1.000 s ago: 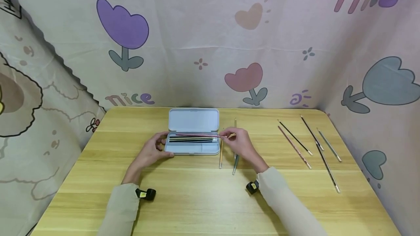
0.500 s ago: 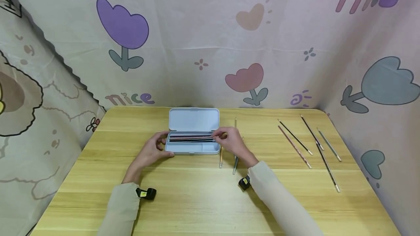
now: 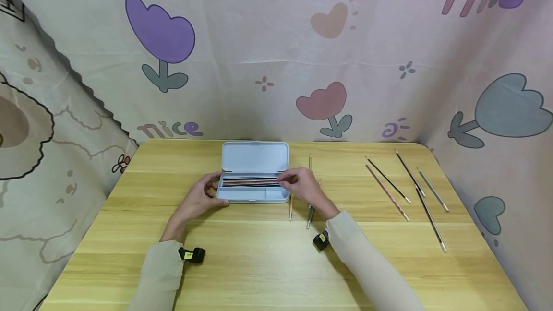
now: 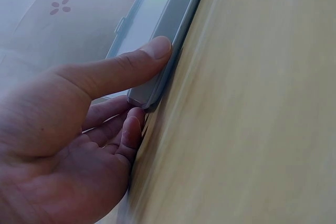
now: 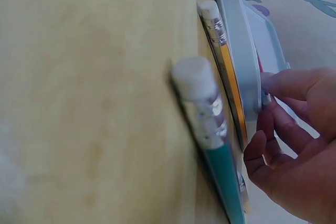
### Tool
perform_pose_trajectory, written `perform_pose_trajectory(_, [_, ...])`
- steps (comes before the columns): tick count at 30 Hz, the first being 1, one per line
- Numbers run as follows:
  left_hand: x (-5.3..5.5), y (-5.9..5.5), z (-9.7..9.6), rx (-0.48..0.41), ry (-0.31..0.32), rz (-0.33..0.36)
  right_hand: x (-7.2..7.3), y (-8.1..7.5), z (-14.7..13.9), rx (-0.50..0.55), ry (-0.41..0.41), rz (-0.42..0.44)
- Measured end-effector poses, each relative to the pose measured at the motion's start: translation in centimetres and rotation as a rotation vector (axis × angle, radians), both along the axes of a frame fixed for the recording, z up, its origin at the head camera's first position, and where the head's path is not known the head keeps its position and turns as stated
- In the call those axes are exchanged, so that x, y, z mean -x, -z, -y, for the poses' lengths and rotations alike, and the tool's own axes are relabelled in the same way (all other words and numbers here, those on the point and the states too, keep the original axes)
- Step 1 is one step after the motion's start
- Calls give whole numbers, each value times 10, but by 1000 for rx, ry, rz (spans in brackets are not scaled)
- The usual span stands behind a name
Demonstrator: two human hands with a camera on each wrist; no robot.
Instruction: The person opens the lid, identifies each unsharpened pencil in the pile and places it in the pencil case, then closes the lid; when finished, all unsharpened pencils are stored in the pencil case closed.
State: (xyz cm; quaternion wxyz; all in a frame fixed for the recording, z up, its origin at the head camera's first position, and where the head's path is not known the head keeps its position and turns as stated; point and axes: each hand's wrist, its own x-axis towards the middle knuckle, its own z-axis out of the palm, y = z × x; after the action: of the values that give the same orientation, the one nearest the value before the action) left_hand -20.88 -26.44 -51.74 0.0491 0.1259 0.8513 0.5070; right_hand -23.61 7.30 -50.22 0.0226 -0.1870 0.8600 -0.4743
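A pale blue pencil case (image 3: 242,195) lies on the table with its lid (image 3: 255,156) raised at the back. Several pencils (image 3: 248,183) lie lengthwise in its rear compartment. My left hand (image 3: 199,197) grips the case's left end, thumb along the front wall and fingers around the side, as the left wrist view also shows. At the right end, my right hand (image 3: 303,187) pinches the end of a red pencil (image 5: 259,62) between thumb and forefinger, inside the case. Most of that pencil is hidden in the right wrist view by the case wall.
A yellow pencil (image 5: 234,85) and a teal pencil (image 5: 223,174) lie just right of the case, with another pencil (image 3: 309,161) behind my right hand. Farther right several pencils (image 3: 387,192) lie scattered. A patterned cloth (image 3: 242,37) hangs behind the wooden table (image 3: 259,263).
My right hand has moved left and lowered the red pencil from above the case's edge in among the other pencils. It has barely moved in the last half second. The left hand stays put.
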Motion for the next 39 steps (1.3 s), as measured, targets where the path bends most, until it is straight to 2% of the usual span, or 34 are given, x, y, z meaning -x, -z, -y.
perform_pose_trajectory(9, [1,0,0,7,-3,-1,-2,-2,-5,45,9,11])
perform_pose_trajectory(18, [-1,1,1,-2,-4,-10,-11,-14,-19,83,54,18])
perform_pose_trajectory(29, [-5,-2,1,-22,-7,7,-38,-29,-46,155,78,-18])
perform_pose_trajectory(39, [-2,2,0,-15,-4,-7,-66,-31,-74,200,143,-58])
